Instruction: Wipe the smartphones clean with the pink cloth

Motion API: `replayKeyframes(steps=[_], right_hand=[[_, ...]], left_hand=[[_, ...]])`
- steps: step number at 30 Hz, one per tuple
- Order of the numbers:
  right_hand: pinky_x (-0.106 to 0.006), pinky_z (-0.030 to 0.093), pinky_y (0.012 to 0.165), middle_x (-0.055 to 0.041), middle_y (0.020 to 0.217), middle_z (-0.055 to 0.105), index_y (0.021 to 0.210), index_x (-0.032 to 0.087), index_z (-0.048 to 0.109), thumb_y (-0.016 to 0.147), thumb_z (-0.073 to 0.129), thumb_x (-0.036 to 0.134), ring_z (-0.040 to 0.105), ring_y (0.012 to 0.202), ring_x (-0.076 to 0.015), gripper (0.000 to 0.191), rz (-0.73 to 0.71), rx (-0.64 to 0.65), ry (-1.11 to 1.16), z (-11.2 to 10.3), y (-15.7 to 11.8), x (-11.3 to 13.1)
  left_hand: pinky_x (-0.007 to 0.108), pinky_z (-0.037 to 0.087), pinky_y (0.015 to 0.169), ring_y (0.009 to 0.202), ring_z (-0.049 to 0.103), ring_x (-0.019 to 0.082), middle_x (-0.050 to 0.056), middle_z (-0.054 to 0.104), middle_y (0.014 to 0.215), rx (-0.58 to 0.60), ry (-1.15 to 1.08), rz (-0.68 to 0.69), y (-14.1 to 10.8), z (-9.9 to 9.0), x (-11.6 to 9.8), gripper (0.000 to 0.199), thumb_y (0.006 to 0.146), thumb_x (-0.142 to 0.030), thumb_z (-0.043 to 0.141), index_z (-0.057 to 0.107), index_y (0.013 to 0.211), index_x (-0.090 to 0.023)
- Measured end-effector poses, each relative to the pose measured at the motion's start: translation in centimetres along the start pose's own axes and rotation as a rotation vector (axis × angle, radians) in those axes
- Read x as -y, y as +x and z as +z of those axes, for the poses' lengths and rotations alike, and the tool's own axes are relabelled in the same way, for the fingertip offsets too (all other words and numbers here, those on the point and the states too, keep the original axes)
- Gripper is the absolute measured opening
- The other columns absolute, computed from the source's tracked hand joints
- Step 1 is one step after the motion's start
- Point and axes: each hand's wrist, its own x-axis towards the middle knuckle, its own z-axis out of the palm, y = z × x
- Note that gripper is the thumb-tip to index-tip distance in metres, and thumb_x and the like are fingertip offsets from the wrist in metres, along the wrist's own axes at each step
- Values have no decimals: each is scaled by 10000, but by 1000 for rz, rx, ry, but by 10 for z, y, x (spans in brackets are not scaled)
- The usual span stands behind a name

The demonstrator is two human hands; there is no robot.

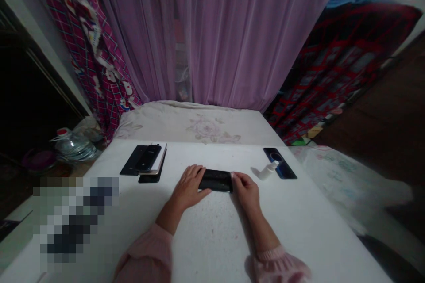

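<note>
A black phone (pixel 216 180) lies sideways on the white table, between my two hands. My left hand (pixel 190 187) rests over its left end, fingers across the top corner and thumb along the lower edge. At the right end, my right hand (pixel 246 189) has its fingertips pinched at the phone's upper corner; anything small between them cannot be made out. A white spray bottle (pixel 268 170) is to the right of my right hand, beside a dark blue flat card or box (pixel 284 169).
Several phones and dark flat pieces, including a black phone (pixel 150 157), are stacked at the left of the table (pixel 212 239). A pixelated patch covers the lower left. Purple curtains (pixel 232 35) hang behind, and a large water bottle (pixel 75 143) stands off the left side.
</note>
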Motion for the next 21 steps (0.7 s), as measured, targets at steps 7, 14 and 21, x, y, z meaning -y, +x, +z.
replayKeyframes(steps=[7,14,21], right_hand=[[-324,454,772,-73,911,689,893,204,745,880,478,283,583,848,-208,278,-404,33,-657,14,2,1],[-316,446,778,-58,968,706,959,224,747,870,518,177,570,869,-206,251,-547,161,-759,29,-11,10],[-325,444,772,-63,937,714,931,202,761,881,538,217,574,842,-216,230,-432,47,-807,11,5,2]], left_hand=[[498,226,1156,1398,302,318,124,416,1478,12,25,-13,-2,4,-1,683,843,-499,573,378,1415,-181],[503,256,1140,1369,350,325,136,453,1445,12,37,-10,-1,-1,-5,662,840,-486,578,405,1395,-169],[503,244,1146,1371,346,320,134,453,1443,26,35,-7,-2,-1,-4,651,860,-483,557,386,1405,-171]])
